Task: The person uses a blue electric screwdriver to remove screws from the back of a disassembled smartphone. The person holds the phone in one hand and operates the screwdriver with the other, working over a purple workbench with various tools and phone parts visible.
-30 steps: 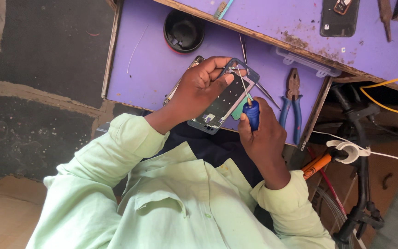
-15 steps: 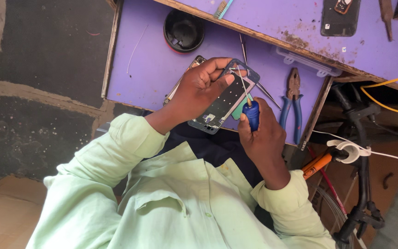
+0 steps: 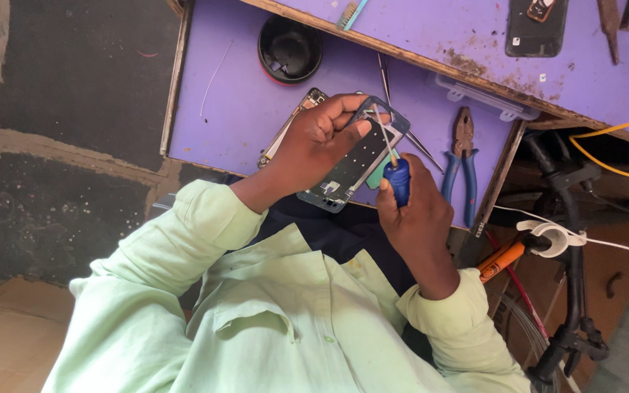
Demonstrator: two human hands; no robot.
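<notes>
While the left hand (image 3: 314, 142) grips a phone frame (image 3: 354, 164), the right hand (image 3: 416, 211) clasps a screwdriver (image 3: 394, 175).

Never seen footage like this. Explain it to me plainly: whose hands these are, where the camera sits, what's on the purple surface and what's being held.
There is no machine here: a person in a pale green shirt works with bare hands, and the one camera sits on their head, looking down.

The left hand grips an opened phone frame. The right hand holds a blue-handled screwdriver, its thin shaft pointing up at the top of the frame.

On the purple worktop lie a round black dish, blue-handled pliers, tweezers and a clear plastic tray. On the higher purple shelf lies a dark phone. To the right are cables and an orange tool.
</notes>
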